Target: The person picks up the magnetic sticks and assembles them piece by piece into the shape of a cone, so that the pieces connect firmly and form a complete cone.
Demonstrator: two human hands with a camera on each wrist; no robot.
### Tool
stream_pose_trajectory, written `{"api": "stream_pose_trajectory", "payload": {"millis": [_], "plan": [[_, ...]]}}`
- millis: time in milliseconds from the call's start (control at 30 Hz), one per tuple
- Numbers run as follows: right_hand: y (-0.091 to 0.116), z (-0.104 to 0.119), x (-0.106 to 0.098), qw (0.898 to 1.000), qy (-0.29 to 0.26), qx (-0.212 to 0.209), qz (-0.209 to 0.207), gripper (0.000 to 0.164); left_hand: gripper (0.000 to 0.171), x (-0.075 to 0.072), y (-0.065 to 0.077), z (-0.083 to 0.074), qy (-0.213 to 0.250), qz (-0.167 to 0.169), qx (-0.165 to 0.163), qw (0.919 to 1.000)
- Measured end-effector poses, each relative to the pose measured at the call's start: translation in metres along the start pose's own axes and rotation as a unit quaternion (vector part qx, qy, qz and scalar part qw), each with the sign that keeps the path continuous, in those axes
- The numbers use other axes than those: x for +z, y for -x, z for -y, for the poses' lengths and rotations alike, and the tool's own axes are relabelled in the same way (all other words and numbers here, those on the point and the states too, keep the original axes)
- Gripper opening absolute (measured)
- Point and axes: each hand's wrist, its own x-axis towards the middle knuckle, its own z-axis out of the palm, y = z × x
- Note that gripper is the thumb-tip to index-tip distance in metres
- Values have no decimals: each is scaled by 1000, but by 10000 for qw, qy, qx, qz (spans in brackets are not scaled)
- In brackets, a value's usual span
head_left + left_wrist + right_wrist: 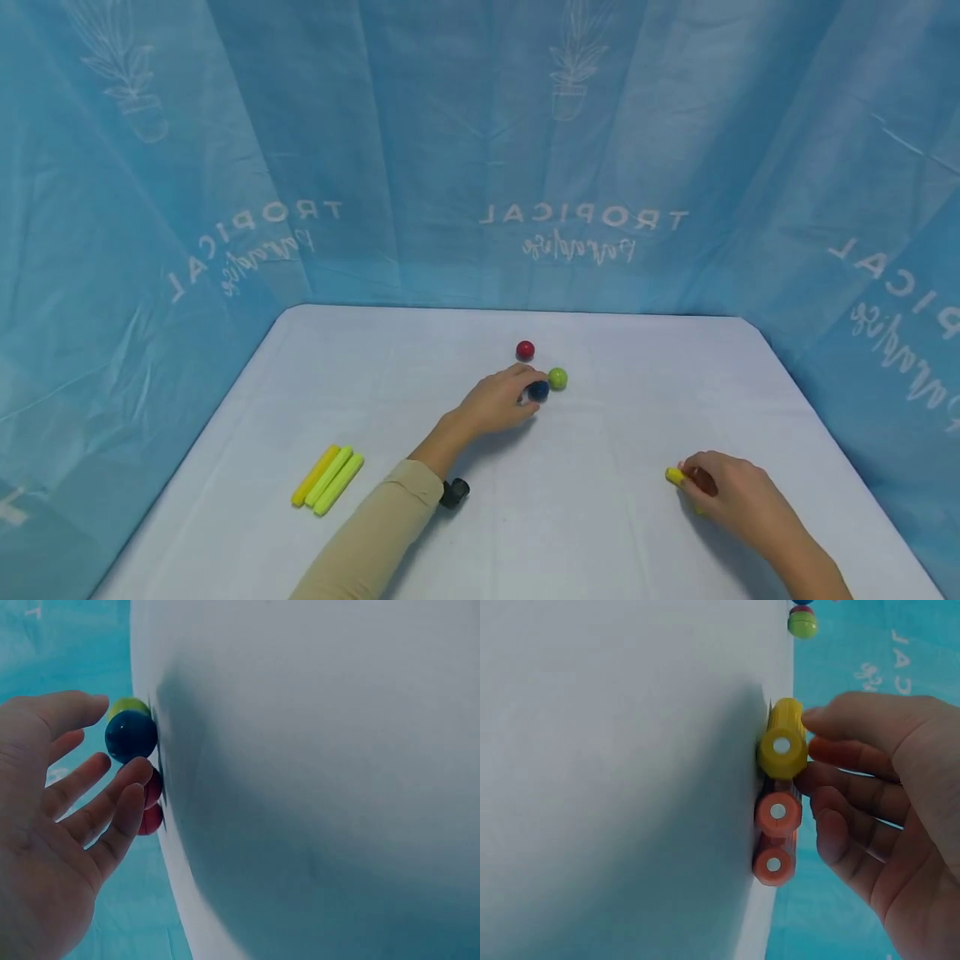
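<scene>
My left hand (501,402) reaches over a dark blue ball (131,736), thumb on one side and spread fingers on the other. A green ball (557,379) sits against its far side, and a red ball (525,350) lies farther back. Another reddish ball (152,787) shows partly behind the fingers. My right hand (738,496) is close over a yellow stick (781,754) with a white-centred end, its loosely bent fingers and thumb tip right at the stick. Two orange sticks (778,814) lie beside the yellow one, largely hidden by the hand in the head view.
Three yellow and lime sticks (330,482) lie side by side on the left of the white table (585,517). Blue printed curtains (480,150) hang behind and beside it. A black device (454,493) shows at the left sleeve.
</scene>
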Motion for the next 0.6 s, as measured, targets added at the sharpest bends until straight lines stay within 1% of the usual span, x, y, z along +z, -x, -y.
{"api": "stream_pose_trajectory", "payload": {"millis": [167, 267, 400, 600], "plan": [[3, 0, 2, 9998, -11, -39, 180, 28, 46, 5, -2, -1, -95, 74, 61, 9999], [3, 1, 3, 9997, -7, -94, 209, 28, 44, 6, -3, -2, -21, 85, 57, 9999], [3, 5, 4, 9997, -21, -116, 233, 28, 42, 6, -2, -4, 123, 249, -66, 9996], [3, 8, 5, 9995, -94, -302, -25, 26, 35, 7, 1, -7, 355, 474, -197, 9980]]}}
